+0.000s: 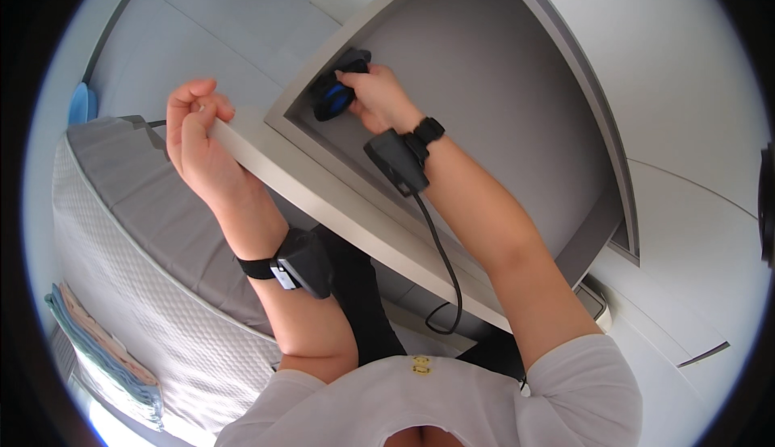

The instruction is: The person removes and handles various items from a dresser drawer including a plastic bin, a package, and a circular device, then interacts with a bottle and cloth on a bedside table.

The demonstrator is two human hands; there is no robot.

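Observation:
A pulled-out drawer (500,83) with a grey inside lies in front of me, its pale front panel (323,205) facing my body. My left hand (198,136) is at the panel's left end, fingers curled and thumb against the edge. Inside the drawer, at its near left corner, my right hand (379,100) grips a black rounded object with a blue part (335,96). Its kind does not show clearly, and my fingers cover some of it. Apart from this object, the visible drawer bottom is bare. Both wrists wear strapped black devices; a cable hangs from the right one.
On the left stands a bed with a white quilted mattress (161,269) and grey side; folded cloths (109,350) lie on it. Behind it is a blue object (82,104). White cabinet fronts (686,108) rise to the right. Pale floor tiles (218,27) show beyond the drawer.

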